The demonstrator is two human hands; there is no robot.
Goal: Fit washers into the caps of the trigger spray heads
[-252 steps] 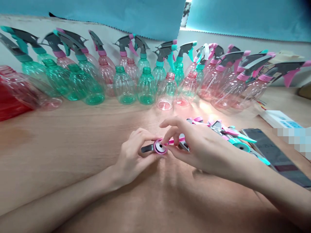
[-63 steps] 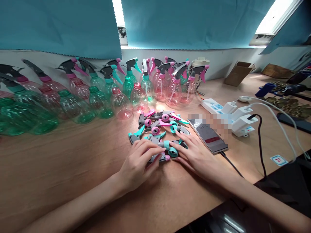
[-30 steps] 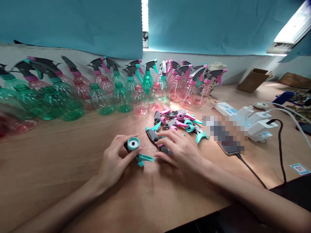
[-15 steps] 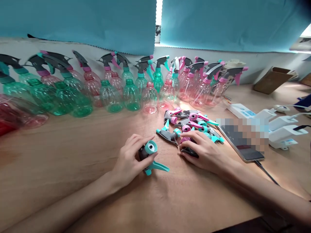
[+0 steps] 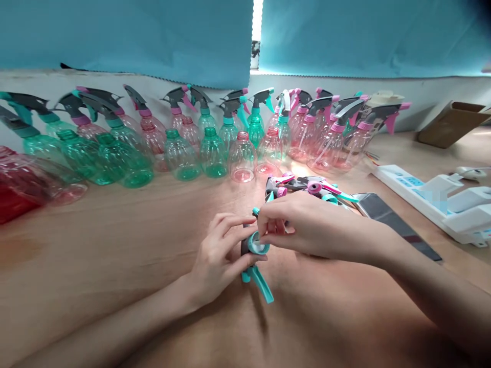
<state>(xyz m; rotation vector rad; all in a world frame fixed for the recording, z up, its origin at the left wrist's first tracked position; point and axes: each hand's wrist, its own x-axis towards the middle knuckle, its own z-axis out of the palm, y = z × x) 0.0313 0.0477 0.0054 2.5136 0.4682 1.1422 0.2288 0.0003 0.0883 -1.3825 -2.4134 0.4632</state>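
Note:
My left hand [image 5: 218, 258] is closed around a grey and teal trigger spray head [image 5: 261, 286]. Its round collar faces up towards me, and its teal trigger points down and to the right. Over the collar's opening, my right hand [image 5: 299, 225] pinches with thumb and fingertips. Whatever those fingertips hold, if anything, is too small to make out. Behind my right hand lies a pile of loose spray heads [image 5: 314, 187] in grey, pink and teal, partly hidden by it.
Green bottles [image 5: 184, 158] and pink bottles [image 5: 242, 161] line the wall, several with spray heads on. A red bag [image 5: 23, 191] lies at the left. On the right are a phone [image 5: 399, 225], a power strip [image 5: 414, 189] with chargers and a cardboard box [image 5: 447, 122].
My right hand has moved left from the pile to the collar of the spray head. My left hand has shifted slightly right with that spray head. The view has turned a little.

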